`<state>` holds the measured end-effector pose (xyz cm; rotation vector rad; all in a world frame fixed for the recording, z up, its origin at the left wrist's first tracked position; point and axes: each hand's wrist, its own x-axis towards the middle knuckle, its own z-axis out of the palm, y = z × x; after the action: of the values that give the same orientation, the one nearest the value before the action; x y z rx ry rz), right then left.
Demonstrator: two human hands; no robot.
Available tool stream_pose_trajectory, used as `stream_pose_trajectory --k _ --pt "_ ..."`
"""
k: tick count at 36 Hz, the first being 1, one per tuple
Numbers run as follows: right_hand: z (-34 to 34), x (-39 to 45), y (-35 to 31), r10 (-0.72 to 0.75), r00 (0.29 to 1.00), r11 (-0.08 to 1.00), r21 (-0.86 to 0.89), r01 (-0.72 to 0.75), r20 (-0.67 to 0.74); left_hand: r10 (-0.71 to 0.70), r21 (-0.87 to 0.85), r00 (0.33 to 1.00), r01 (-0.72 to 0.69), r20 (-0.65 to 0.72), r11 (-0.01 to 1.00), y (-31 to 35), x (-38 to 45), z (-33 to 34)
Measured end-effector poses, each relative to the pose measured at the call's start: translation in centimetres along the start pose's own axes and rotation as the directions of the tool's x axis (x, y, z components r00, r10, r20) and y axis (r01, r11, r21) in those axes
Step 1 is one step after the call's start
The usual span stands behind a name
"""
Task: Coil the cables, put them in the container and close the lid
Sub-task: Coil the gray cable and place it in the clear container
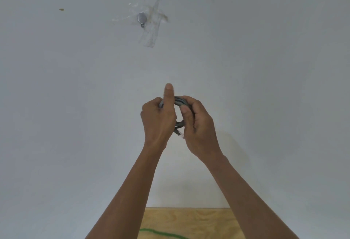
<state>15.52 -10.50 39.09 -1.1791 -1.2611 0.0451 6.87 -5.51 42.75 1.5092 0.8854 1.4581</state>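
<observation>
Nearest us, at the bottom edge, a strip of plywood table (189,219) shows between our forearms, with a green cable (161,233) lying across it, uncoiled as far as we can see, well below our fingers.

Raised in front of us, both hands meet on a grey cable (180,123) wound into a small ring. Left hand (157,119): fingers wrapped shut around the ring's left side, thumb standing straight up, free of the cable. Right hand (197,125): fingers curled shut around the right side, thumb pressed on the loops from the front. We judge the two-sided grip keeps the turns from springing apart. A connector end (179,134) pokes out just below the fingers, between the palms; likely the last loose tail, still to be tucked.

Coiling of this cable looks nearly finished. No container or lid in view, so we cannot say where it goes next.

Beyond the fingers, a plain white wall (75,87). Higher up, a small metal fitting (141,18) under crossed strips of clear tape (151,34).
</observation>
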Motion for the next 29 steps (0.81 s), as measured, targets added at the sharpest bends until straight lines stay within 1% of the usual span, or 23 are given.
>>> stream_pose_trajectory --k 1,3,5,6,9,12,15,17,19,21,25,29 --pt "-0.1 0.2 -0.1 0.018 0.999 0.998 0.057 -0.020 0.039 0.009 -0.020 0.998 -0.010 -0.063 1.000 0.0 -0.1 0.0" --pt "-0.5 0.7 -0.3 0.087 0.989 0.974 0.197 -0.110 0.121 -0.034 -0.073 0.990 0.024 -0.138 0.997 0.0 0.0 0.0" --pt "-1.2 1.3 0.0 0.150 0.968 0.926 0.314 -0.209 0.202 -0.071 -0.117 0.984 0.052 -0.164 0.992 -0.1 0.1 -0.2" --pt "-1.5 1.6 0.2 0.176 0.958 0.905 0.346 -0.248 0.228 -0.072 -0.125 0.984 0.051 -0.166 0.991 -0.1 0.1 -0.3" --pt "-1.7 2.0 0.8 0.227 0.948 0.895 0.337 -0.294 0.223 -0.080 -0.145 0.984 0.057 -0.159 0.988 -0.3 -0.2 -0.2" --pt "-1.1 1.8 1.3 0.219 0.958 0.932 0.252 -0.261 0.185 -0.099 -0.195 0.986 0.072 -0.137 0.978 -0.2 -0.7 0.1" --pt "-0.7 1.4 1.7 0.216 0.955 0.960 0.133 -0.245 0.203 -0.084 -0.170 0.985 0.058 -0.149 0.984 -0.1 -0.8 0.4" --pt "-0.6 1.2 1.6 0.236 0.947 0.955 0.129 -0.268 0.219 -0.071 -0.150 0.984 0.046 -0.161 0.988 -0.2 -0.7 0.3" --pt "-0.6 1.2 1.4 0.267 0.942 0.937 0.172 -0.303 0.205 -0.046 -0.120 0.985 0.025 -0.168 0.992 -0.2 -0.5 0.1" --pt "-0.6 1.3 1.4 0.298 0.934 0.905 0.253 -0.343 0.198 -0.026 -0.104 0.985 0.008 -0.168 0.995 -0.4 -0.4 0.0" --pt "-0.5 1.2 1.2 0.364 0.903 0.791 0.436 -0.429 0.228 0.006 -0.086 0.986 -0.020 -0.167 0.996 -0.4 -0.2 -0.2" --pt "-0.2 1.3 1.0 0.419 0.881 0.716 0.518 -0.469 0.219 0.022 -0.084 0.986 -0.037 -0.167 0.996 -0.5 -0.2 -0.2"
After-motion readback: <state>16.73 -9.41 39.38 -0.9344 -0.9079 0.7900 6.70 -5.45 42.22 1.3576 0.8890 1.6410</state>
